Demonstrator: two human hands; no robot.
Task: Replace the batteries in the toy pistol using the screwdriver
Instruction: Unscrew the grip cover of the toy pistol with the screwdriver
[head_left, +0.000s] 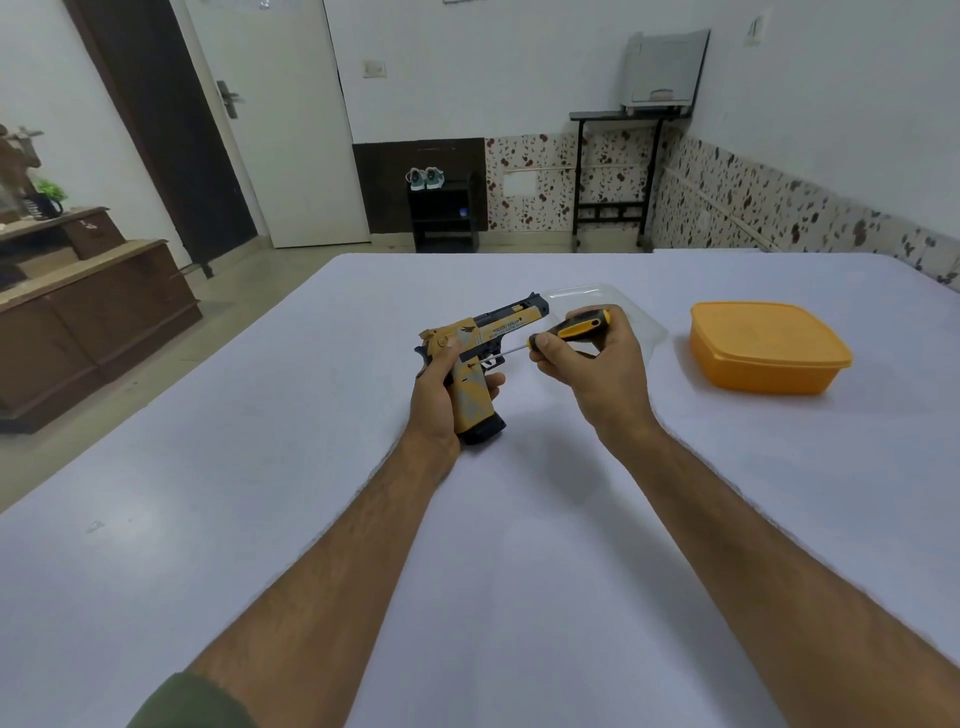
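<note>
Both hands busy — left hand (441, 387) has its grip wrapped round the toy pistol (475, 364) handle above the desk (260, 493), right hand (587, 358) clamped on the screwdriver (566, 328), tip near the frame. Early stage: cover looks closed, no batteries visible. Screw head too small to confirm tip contact.

A room in a home. A door (291, 124) at eleven o'clock, shoes (426, 177) on a rack (444, 215) at twelve, a wooden cabinet (88, 312) at nine.
</note>
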